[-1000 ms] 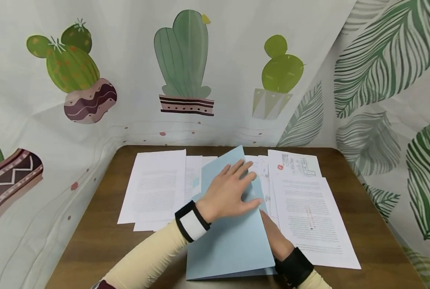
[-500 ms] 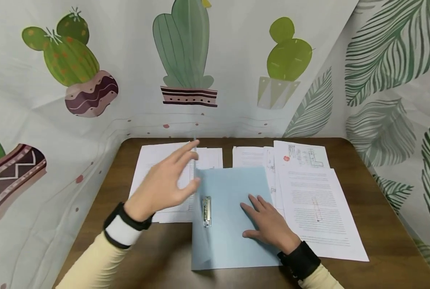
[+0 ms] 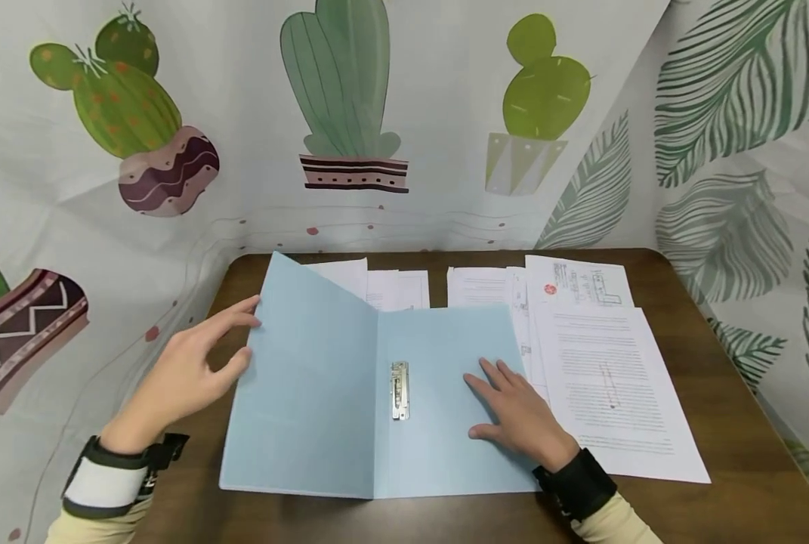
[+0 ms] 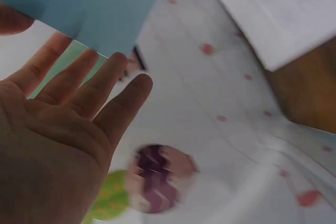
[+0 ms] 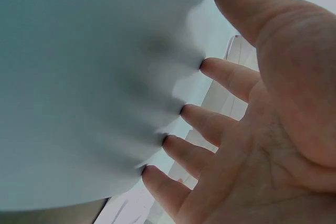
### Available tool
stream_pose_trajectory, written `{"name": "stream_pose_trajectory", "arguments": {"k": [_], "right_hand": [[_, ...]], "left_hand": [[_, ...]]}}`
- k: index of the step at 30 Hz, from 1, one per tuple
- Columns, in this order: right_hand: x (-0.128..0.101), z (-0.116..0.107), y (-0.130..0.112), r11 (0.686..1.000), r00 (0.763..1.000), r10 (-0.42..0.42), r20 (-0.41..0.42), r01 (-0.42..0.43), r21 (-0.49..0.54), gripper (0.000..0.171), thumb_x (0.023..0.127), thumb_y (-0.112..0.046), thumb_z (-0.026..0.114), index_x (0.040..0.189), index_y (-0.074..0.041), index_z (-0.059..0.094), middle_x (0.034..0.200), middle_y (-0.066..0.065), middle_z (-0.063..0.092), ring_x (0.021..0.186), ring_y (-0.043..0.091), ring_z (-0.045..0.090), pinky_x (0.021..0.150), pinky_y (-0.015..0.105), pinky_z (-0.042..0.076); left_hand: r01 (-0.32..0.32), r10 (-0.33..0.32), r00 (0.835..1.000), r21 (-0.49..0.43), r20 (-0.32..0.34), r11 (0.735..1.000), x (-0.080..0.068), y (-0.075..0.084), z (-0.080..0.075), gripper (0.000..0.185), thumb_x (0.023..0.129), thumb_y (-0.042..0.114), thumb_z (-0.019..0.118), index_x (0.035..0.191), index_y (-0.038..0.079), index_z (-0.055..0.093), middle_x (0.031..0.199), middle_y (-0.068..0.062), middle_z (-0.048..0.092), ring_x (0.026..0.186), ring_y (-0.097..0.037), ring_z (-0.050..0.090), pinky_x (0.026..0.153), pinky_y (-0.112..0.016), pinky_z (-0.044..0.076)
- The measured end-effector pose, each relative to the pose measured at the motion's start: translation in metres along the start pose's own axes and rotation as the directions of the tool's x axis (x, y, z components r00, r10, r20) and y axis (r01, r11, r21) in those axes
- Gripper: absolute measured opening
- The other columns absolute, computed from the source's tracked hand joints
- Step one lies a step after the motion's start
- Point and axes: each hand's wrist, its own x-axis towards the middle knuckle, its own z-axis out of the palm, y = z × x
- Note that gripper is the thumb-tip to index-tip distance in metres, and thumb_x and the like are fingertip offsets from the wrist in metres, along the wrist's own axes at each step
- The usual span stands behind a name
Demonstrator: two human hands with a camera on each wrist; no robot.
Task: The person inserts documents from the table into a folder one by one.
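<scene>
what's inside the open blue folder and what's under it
Inside the open light-blue paper folder only a small metal clip shows at the spine; no sheets are filed. The right hand presses its right half. White printed sheets poke out behind; the rest beneath is covered.

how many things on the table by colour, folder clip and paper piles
Light blue folder: 1
Silver metal clip: 1
White paper piles, left pile and right pile: 2
Total: 4
</scene>
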Motion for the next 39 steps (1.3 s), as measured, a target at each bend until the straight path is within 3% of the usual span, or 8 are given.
{"name": "stream_pose_trajectory", "arguments": {"k": [3,5,7,10,16,22,31,39], "right_hand": [[-0.001,-0.001,0.003,1.000,1.000,0.016,-0.001,-0.016,-0.007,0.083,0.081,-0.045,0.085,0.150,-0.010,0.053,0.160,0.023,0.039,0.146,0.049,0.034,0.113,0.063,0.034],[-0.001,-0.001,0.004,1.000,1.000,0.019,-0.007,-0.019,-0.011,0.083,0.080,-0.044,0.086,0.149,-0.010,0.054,0.159,0.023,0.040,0.146,0.049,0.035,0.112,0.063,0.034],[-0.001,-0.001,0.005,1.000,1.000,0.012,-0.018,-0.012,-0.009,0.083,0.080,-0.044,0.086,0.149,-0.010,0.055,0.158,0.024,0.041,0.145,0.050,0.036,0.112,0.064,0.035],[-0.001,0.001,0.005,1.000,1.000,0.003,-0.030,-0.004,-0.009,0.084,0.078,-0.044,0.087,0.148,-0.009,0.056,0.158,0.024,0.042,0.144,0.050,0.037,0.111,0.064,0.035],[0.000,0.005,0.006,1.000,0.999,-0.002,-0.037,0.001,-0.005,0.085,0.078,-0.045,0.087,0.148,-0.010,0.055,0.158,0.024,0.042,0.145,0.050,0.037,0.111,0.064,0.035],[0.001,0.007,0.006,1.000,0.999,-0.004,-0.047,0.003,-0.003,0.086,0.077,-0.046,0.088,0.148,-0.010,0.056,0.158,0.024,0.042,0.145,0.050,0.036,0.111,0.064,0.035],[0.005,0.005,0.003,1.000,0.999,-0.012,-0.052,0.011,-0.014,0.086,0.076,-0.046,0.088,0.148,-0.010,0.056,0.158,0.024,0.041,0.145,0.050,0.036,0.111,0.064,0.035],[0.002,0.006,0.002,1.000,0.999,-0.005,-0.047,0.004,-0.010,0.086,0.077,-0.045,0.087,0.148,-0.008,0.056,0.158,0.024,0.041,0.145,0.051,0.036,0.111,0.065,0.035]], "left_hand": [[0.014,-0.014,0.999,0.018,0.033,1.000,-0.011,-0.018,0.003,0.042,0.088,0.003,0.074,0.128,0.014,0.067,0.153,-0.010,0.052,0.047,0.004,0.023,0.051,-0.023,0.031],[0.023,-0.026,0.997,0.036,0.072,0.999,-0.018,-0.030,0.009,0.044,0.088,0.003,0.076,0.129,0.011,0.066,0.153,-0.016,0.051,0.058,-0.001,0.052,0.057,-0.026,0.042],[0.042,-0.048,0.991,0.054,0.124,0.998,-0.024,-0.043,0.018,0.045,0.087,0.004,0.077,0.131,0.007,0.065,0.152,-0.022,0.049,0.092,-0.019,0.070,0.075,-0.041,0.054],[0.101,-0.123,0.969,0.112,0.215,0.989,-0.032,-0.057,0.033,0.047,0.088,0.007,0.077,0.133,0.005,0.064,0.153,-0.027,0.046,0.138,-0.054,0.041,0.099,-0.074,0.038],[0.199,-0.260,0.901,0.201,0.346,0.959,-0.040,-0.070,0.066,0.054,0.089,0.005,0.074,0.141,0.007,0.061,0.155,-0.028,0.043,0.144,-0.054,0.033,0.105,-0.082,0.019],[0.168,-0.229,0.896,0.185,0.381,0.968,-0.045,-0.073,0.093,0.063,0.085,-0.007,0.075,0.144,0.008,0.058,0.151,-0.029,0.047,0.140,-0.053,0.040,0.106,-0.078,0.026],[0.238,-0.266,0.905,0.124,0.332,0.963,-0.044,-0.060,0.114,0.053,0.090,-0.002,0.071,0.142,0.001,0.058,0.151,-0.034,0.044,0.137,-0.052,0.046,0.108,-0.068,0.036],[0.292,-0.280,0.911,0.008,0.303,0.956,-0.026,-0.006,0.155,0.054,0.098,0.021,0.069,0.147,0.002,0.054,0.159,-0.034,0.030,0.147,-0.054,0.027,0.114,-0.066,0.029]]}}
